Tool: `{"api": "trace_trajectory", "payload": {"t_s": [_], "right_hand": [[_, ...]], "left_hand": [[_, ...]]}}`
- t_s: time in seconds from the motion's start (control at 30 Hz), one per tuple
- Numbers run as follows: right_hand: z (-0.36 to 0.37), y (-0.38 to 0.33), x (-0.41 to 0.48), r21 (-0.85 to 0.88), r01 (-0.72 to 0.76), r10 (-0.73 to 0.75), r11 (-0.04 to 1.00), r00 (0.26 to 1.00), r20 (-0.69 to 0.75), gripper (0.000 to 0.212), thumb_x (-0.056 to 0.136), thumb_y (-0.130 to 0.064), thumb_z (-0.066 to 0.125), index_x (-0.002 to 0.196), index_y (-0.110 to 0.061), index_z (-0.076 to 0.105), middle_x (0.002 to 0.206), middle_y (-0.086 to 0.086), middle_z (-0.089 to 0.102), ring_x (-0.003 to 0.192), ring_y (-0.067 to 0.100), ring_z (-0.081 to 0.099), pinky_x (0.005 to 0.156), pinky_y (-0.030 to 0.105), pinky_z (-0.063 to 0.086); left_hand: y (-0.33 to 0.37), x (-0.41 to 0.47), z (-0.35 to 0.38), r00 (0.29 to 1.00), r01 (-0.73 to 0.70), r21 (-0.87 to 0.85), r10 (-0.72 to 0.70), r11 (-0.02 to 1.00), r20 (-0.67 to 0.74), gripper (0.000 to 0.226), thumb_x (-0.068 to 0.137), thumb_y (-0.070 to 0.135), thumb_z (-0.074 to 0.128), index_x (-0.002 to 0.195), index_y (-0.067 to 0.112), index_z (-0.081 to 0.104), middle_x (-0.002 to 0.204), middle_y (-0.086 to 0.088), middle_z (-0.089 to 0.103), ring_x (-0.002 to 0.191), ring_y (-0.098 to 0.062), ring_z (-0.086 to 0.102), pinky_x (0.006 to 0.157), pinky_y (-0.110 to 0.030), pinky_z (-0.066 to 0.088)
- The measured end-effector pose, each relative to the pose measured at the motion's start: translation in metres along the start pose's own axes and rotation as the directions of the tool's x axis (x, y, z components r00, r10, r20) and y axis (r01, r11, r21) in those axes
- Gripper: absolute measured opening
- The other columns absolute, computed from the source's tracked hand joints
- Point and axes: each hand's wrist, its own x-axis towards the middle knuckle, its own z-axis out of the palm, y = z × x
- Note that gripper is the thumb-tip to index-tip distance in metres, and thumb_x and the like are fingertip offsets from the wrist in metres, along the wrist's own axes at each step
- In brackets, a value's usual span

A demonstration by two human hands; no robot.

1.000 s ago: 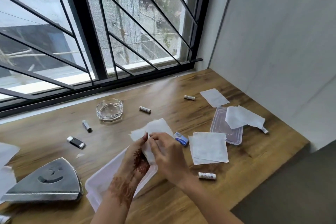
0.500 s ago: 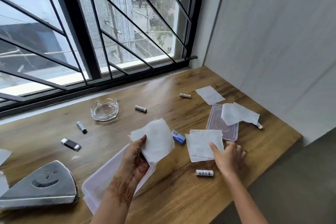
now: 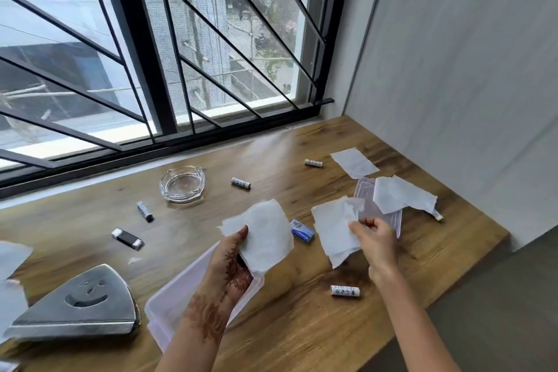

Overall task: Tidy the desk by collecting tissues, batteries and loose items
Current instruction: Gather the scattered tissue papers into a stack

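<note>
White tissue (image 3: pixel 265 232) is pinched in the left hand (image 3: pixel 232 263), and another tissue (image 3: pixel 335 229) in the right hand's (image 3: pixel 376 241) closed fingers.

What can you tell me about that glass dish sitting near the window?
The glass dish looks like a clear ashtray: thick moulded glass, roughly round with a faceted outer wall and notches cut into its rim. It appears empty. It stands upright and flat on the wooden desk, towards the back near the window sill. Nothing touches it; neither hand is near it. The closest items are batteries lying apart from it, one to its right and a darker one to its left.
</note>
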Motion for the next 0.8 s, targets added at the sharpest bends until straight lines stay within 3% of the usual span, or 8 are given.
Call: {"api": "trace_trajectory", "payload": {"t_s": [0.13,0.27,0.33,0.4,0.47,0.53,0.6,0.8], "right_hand": [[0.014,-0.033,-0.02,-0.114,0.341,-0.343,0.933,0.939,0.001,0.013,0.083,-0.007,0.064,0.093,-0.01,0.057,0.085,-0.002,0.058,0.071,-0.001,0.053,0.053,0.007,0.044],[0.04,-0.045,-0.049,-0.27,0.661,-0.638,0.7,0.749,0.179,0.026,0.081,-0.004,0.066,0.106,-0.005,0.058,0.095,0.001,0.061,0.079,0.007,0.057,0.064,-0.005,0.039],[0.055,-0.041,-0.064,-0.324,0.761,-0.701,0.562,0.646,0.303,0.034,0.076,-0.001,0.069,0.107,-0.006,0.058,0.093,0.005,0.066,0.08,0.014,0.062,0.073,0.007,0.047],[0.07,-0.033,-0.079,-0.344,0.834,-0.723,0.43,0.547,0.422,0.045,0.068,0.003,0.073,0.108,-0.008,0.055,0.085,0.008,0.068,0.076,0.021,0.066,0.071,0.028,0.057],[0.08,-0.025,-0.091,-0.306,0.883,-0.719,0.355,0.468,0.514,0.049,0.068,0.001,0.064,0.112,-0.012,0.048,0.08,0.006,0.067,0.072,0.022,0.065,0.069,0.031,0.057],[0.081,-0.02,-0.102,-0.25,0.889,-0.673,0.383,0.454,0.584,0.047,0.074,-0.009,0.05,0.121,-0.014,0.043,0.087,0.005,0.066,0.081,0.021,0.062,0.078,0.03,0.052],[0.077,-0.017,-0.109,-0.202,0.848,-0.613,0.49,0.5,0.612,0.049,0.08,-0.011,0.048,0.129,-0.013,0.041,0.1,0.005,0.062,0.094,0.019,0.057,0.088,0.028,0.046],[0.064,-0.017,-0.108,-0.148,0.708,-0.531,0.69,0.635,0.561,0.051,0.078,-0.004,0.05,0.126,-0.018,0.044,0.104,0.002,0.059,0.096,0.01,0.054,0.08,0.013,0.04]], "left_hand": [[0.001,-0.006,0.0,0.999,0.023,-0.021,-0.022,1.0,0.028,0.028,0.095,0.014,0.043,0.117,0.001,0.054,0.072,-0.012,0.073,0.059,-0.023,0.071,0.043,-0.029,0.054],[-0.001,-0.01,-0.002,0.996,0.051,-0.051,-0.047,0.997,0.071,0.026,0.095,0.018,0.042,0.102,0.0,0.059,0.074,-0.013,0.073,0.061,-0.024,0.071,0.046,-0.031,0.056],[0.0,-0.011,-0.002,0.993,0.053,-0.081,-0.044,0.995,0.113,0.032,0.094,0.025,0.043,0.102,0.001,0.062,0.082,-0.014,0.074,0.068,-0.024,0.072,0.056,-0.034,0.059],[0.002,-0.014,-0.001,0.983,0.06,-0.116,-0.039,0.991,0.178,0.045,0.092,0.039,0.043,0.099,0.003,0.068,0.089,-0.014,0.073,0.075,-0.025,0.071,0.064,-0.034,0.059],[0.003,-0.017,0.0,0.974,0.066,-0.13,-0.035,0.989,0.223,0.057,0.088,0.052,0.043,0.09,0.002,0.072,0.089,-0.013,0.071,0.078,-0.024,0.07,0.074,-0.035,0.056],[0.003,-0.02,-0.001,0.976,0.06,-0.139,-0.028,0.988,0.218,0.059,0.082,0.057,0.05,0.084,0.002,0.071,0.084,-0.01,0.067,0.08,-0.022,0.067,0.085,-0.034,0.052],[0.002,-0.024,-0.003,0.979,0.081,-0.125,-0.056,0.989,0.196,0.058,0.079,0.06,0.055,0.083,0.003,0.066,0.08,-0.007,0.058,0.081,-0.021,0.061,0.092,-0.034,0.046],[-0.009,-0.021,-0.005,0.985,0.055,0.038,-0.06,0.998,0.164,0.034,0.09,0.029,0.047,0.078,0.003,0.066,0.061,-0.01,0.062,0.052,-0.022,0.064,0.049,-0.026,0.052]]}}
